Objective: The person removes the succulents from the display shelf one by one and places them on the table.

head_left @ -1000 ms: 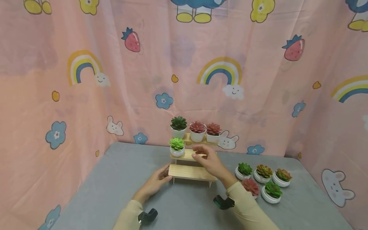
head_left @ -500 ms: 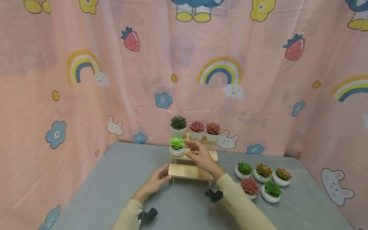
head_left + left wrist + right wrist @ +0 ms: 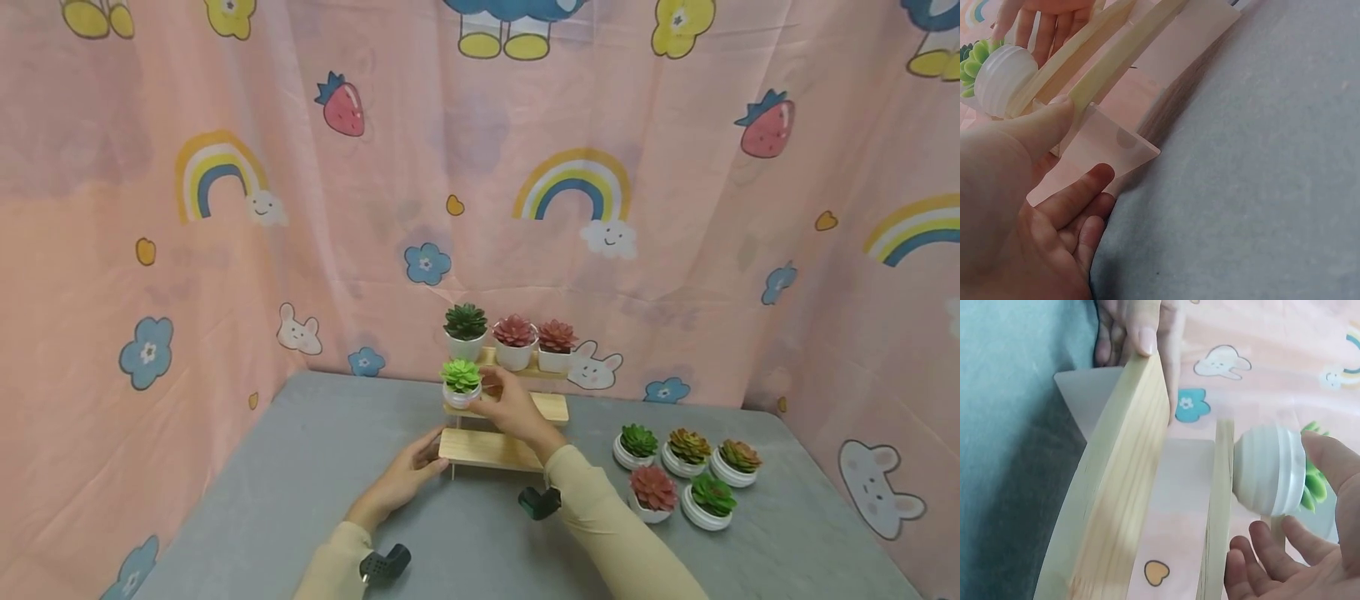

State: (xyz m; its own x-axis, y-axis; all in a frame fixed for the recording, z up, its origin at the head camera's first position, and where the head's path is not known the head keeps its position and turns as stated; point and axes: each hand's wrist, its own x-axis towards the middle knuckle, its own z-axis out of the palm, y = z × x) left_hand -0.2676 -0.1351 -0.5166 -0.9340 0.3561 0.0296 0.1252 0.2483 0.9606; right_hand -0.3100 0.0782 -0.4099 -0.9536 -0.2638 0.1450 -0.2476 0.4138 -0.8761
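A small light-green artificial succulent in a ribbed white pot [image 3: 461, 384] stands at the left end of the middle shelf [image 3: 551, 407]. My right hand [image 3: 510, 408] reaches across the wooden tiered stand [image 3: 487, 450] from the right. Its thumb and fingers lie on either side of that pot [image 3: 1269, 470], pinching it near the rim. With my left hand [image 3: 405, 475] I hold the left end of the bottom shelf. The left thumb rests on the shelf's end [image 3: 1085, 90], and the fingers are against the translucent side support [image 3: 1100, 147].
On the top shelf [image 3: 487, 358] stand a dark green succulent [image 3: 466, 321] and two reddish ones [image 3: 514, 331]. Several more potted succulents [image 3: 688, 450] are grouped to the right on the grey tabletop [image 3: 315, 433]. A pink patterned curtain [image 3: 390, 183] hangs behind.
My right hand has moved left over the middle shelf to the light-green succulent, its thumb and fingers coming round the pot. The left hand has stayed on the stand.
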